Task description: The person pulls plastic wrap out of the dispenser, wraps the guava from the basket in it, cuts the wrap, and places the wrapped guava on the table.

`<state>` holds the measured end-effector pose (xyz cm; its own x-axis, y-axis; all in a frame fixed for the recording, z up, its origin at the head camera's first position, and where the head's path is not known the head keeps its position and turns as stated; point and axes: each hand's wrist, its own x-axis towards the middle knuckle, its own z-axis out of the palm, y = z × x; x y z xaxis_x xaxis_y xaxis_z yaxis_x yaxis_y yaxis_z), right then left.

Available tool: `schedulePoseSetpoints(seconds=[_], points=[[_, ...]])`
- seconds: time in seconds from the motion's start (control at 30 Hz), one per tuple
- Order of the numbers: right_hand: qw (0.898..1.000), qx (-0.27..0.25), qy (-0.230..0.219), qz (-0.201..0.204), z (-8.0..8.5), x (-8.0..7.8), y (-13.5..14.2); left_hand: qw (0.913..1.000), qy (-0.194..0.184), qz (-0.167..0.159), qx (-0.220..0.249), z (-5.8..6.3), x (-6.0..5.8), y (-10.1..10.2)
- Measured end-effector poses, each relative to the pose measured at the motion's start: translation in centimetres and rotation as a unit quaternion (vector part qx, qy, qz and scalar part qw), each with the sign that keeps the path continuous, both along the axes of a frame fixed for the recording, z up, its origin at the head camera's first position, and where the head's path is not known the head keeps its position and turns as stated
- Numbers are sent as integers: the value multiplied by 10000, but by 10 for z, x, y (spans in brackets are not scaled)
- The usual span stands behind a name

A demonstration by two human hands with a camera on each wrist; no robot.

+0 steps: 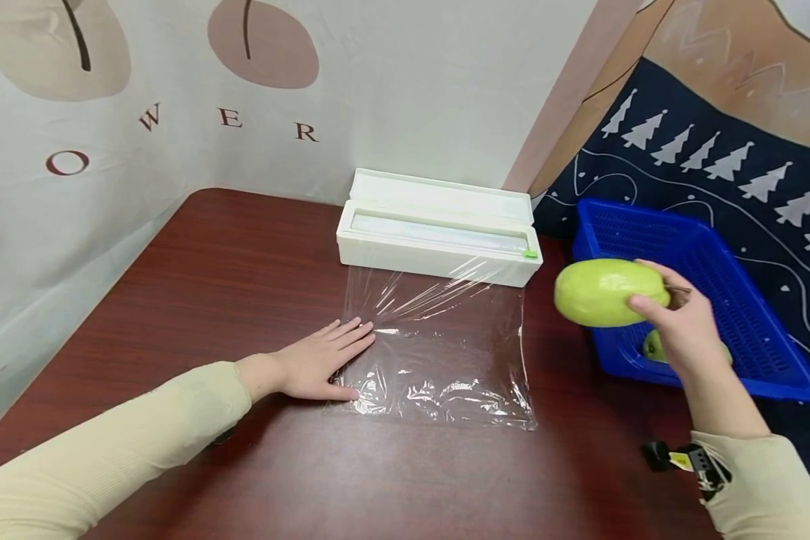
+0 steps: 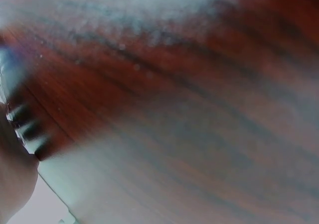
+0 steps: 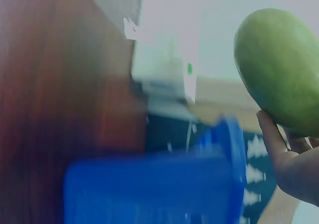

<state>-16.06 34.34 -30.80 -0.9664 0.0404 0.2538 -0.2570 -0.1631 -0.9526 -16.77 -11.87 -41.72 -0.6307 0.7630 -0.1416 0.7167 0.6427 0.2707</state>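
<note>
My left hand point(image 1: 317, 360) lies flat with straight fingers on the left edge of a clear sheet of plastic wrap point(image 1: 439, 360) spread over the table. The sheet comes out from the front of a white wrap dispenser box point(image 1: 439, 240), whose lid point(image 1: 445, 195) stands raised. A large green oblong fruit point(image 1: 604, 292) is in my right hand point(image 1: 685, 330), gripped at its stem end, above the table between the wrap and a blue basket. The right wrist view shows this fruit point(image 3: 281, 69) close up, held by the fingers. Only a blurred part of the left hand point(image 2: 17, 169) shows in its wrist view.
The blue plastic basket point(image 1: 769, 375) stands at the right, with another green fruit point(image 1: 653, 346) partly hidden behind the right hand. A printed curtain point(image 1: 412, 97) hangs behind the brown table point(image 1: 243, 247). A dark cloth with white trees point(image 1: 729, 163) covers the right side.
</note>
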Motion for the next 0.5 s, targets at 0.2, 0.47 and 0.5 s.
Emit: schedulePoseSetpoints(seconds=[0.2,0.47,0.5], points=[[9991,138,-127,390,-14,-3,-39,10000,-22,8,-19,1,0,1],[9935,881,-351,628,-30,-8,-72,10000,-26,44,-38,3,1,2],[9925,951,-382,664,-32,-8,-74,10000,-29,49,-43,3,1,2]])
